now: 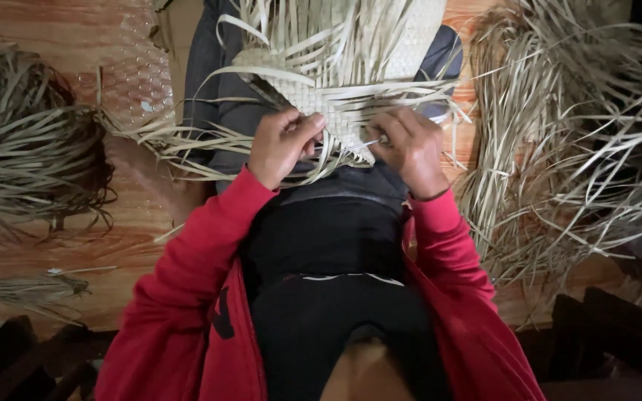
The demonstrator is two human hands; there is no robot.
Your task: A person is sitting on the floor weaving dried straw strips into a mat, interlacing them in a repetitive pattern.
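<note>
A partly woven mat of pale dried leaf strips [336, 82] rests on my lap, with loose strip ends fanning out on every side. At its near corner, my left hand [282, 142] is closed on a few strips. My right hand [409, 145] pinches a thin strip [369, 142] and holds it toward the left hand. The two hands sit a few centimetres apart over the mat's woven point. I wear a red jacket with the sleeves down to the wrists.
A large heap of loose dried strips [574, 141] lies on the wooden floor to my right. Another bundle [24, 141] lies to my left, with a smaller tuft [39, 286] nearer me. Clear bubble wrap [131, 74] lies beyond the left knee. Dark wooden pieces [611, 327] sit in the near corners.
</note>
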